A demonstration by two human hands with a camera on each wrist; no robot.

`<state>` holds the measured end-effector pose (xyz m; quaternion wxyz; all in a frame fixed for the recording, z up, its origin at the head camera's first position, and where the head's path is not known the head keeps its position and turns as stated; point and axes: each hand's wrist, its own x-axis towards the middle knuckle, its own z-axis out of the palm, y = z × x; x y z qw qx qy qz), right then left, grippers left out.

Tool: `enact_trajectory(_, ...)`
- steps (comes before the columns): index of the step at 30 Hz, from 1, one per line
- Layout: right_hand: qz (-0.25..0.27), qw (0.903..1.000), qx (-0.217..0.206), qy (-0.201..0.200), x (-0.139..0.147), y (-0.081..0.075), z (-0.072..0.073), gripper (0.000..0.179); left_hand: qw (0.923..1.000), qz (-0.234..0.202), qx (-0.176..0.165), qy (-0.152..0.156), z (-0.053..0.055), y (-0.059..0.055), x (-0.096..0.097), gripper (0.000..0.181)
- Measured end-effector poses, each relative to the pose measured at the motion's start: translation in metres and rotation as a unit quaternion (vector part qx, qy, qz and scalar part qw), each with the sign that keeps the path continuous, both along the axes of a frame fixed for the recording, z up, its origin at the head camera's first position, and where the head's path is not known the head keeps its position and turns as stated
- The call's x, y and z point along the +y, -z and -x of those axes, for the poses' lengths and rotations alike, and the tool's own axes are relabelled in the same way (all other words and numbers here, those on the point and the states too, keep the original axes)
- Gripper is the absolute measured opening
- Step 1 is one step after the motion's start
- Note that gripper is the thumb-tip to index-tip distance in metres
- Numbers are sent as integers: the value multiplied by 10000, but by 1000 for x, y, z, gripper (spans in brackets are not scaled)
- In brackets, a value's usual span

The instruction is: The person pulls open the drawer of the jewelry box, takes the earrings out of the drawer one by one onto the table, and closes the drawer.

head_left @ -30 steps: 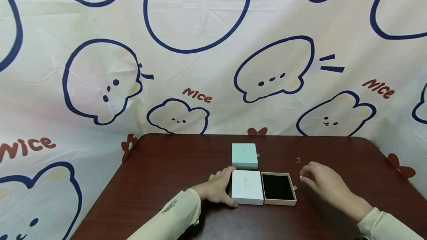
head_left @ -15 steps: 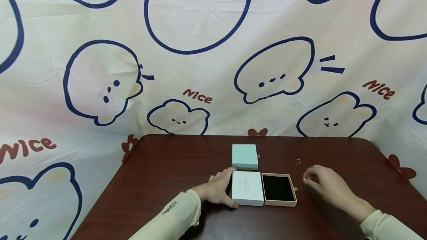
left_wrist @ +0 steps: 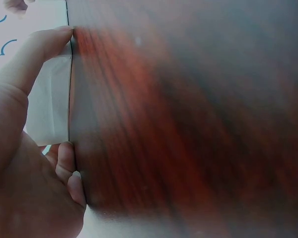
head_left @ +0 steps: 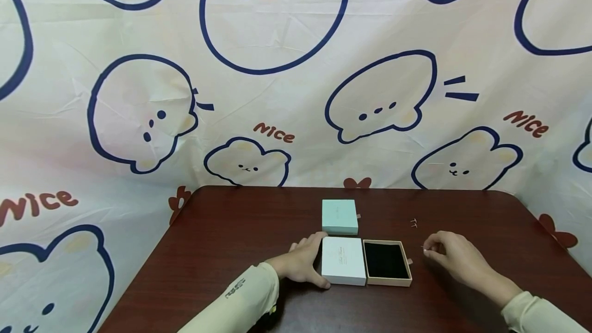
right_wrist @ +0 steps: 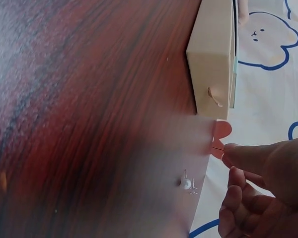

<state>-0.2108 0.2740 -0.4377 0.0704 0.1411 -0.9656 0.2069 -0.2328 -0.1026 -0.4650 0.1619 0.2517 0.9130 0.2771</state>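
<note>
My left hand (head_left: pixel 302 261) grips a white jewellery box (head_left: pixel 343 261) at its left side, thumb at the near corner and fingers at the far one. In the left wrist view my thumb lies along the box wall (left_wrist: pixel 49 104). Right beside this box is a tan drawer tray (head_left: pixel 409 276) with a black pad inside and a ribbon tab (right_wrist: pixel 214 96) on its right end. Right of the tray, my right hand (head_left: pixel 455 258) pinches a small earring between thumb and index finger; only its thin post (right_wrist: pixel 217 148) shows, the remainder hidden by the fingertips.
A mint-green box (head_left: pixel 339 216) with a small tab stands behind the white one. Small stud earrings (head_left: pixel 413 223), one with a pearl (right_wrist: pixel 186 184), lie on the dark wooden table (head_left: pixel 259 215) beyond my right hand. A printed cloth (head_left: pixel 305 91) hangs behind the table.
My right hand has drawn slightly right and toward me, away from the tray. The left hand, both boxes, the tray and the earrings on the table stay where they were.
</note>
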Motion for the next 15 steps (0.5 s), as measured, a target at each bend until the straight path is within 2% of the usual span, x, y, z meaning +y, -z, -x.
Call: enact_trajectory(15, 7, 10000, 44, 57, 9, 3, 5, 8, 10000, 13, 30, -25, -1, -1, 1, 109)
